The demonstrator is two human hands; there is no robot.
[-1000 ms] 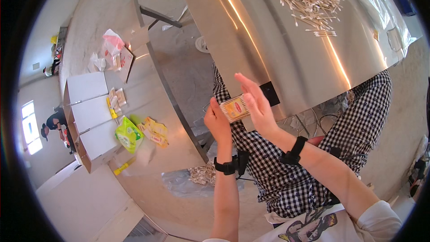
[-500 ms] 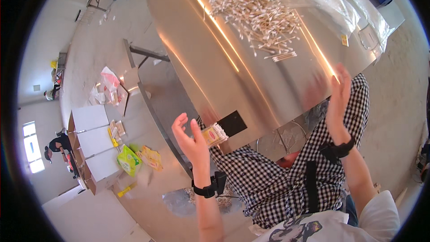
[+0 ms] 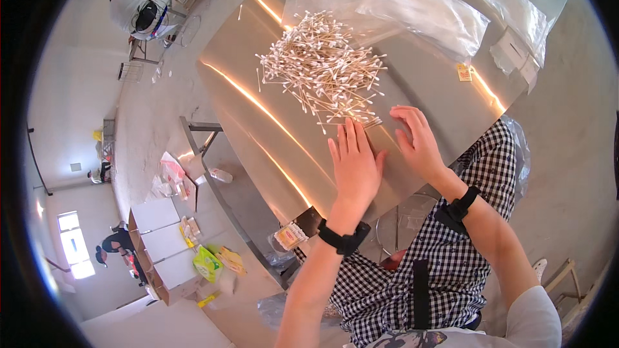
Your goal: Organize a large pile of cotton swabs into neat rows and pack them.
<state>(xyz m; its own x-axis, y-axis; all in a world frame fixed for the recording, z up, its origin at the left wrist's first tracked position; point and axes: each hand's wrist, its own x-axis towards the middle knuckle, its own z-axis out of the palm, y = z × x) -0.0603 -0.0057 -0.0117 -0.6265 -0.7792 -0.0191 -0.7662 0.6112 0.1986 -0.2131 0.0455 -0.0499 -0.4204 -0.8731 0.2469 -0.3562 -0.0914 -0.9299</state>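
A big loose heap of cotton swabs lies on the shiny metal table. My left hand reaches to the heap's near edge, fingers stretched out and fingertips at the closest swabs. Just right of it, my right hand is open, fingers slightly bent and thumb apart, near a few swabs at the heap's near right end. By the table's near left corner, beside my left forearm, rests a filled pack of cotton swabs with a yellow and red label. Whatever lies under my left palm is hidden.
Clear plastic bags cover the far side of the table, with a small yellow card beside them. To the left, another table carries a white carton and a green packet. Other people are farther off.
My left hand has let go of the swab pack, which now sits at the table corner, and has moved to the heap. My right hand has come in leftward. The view has shifted.
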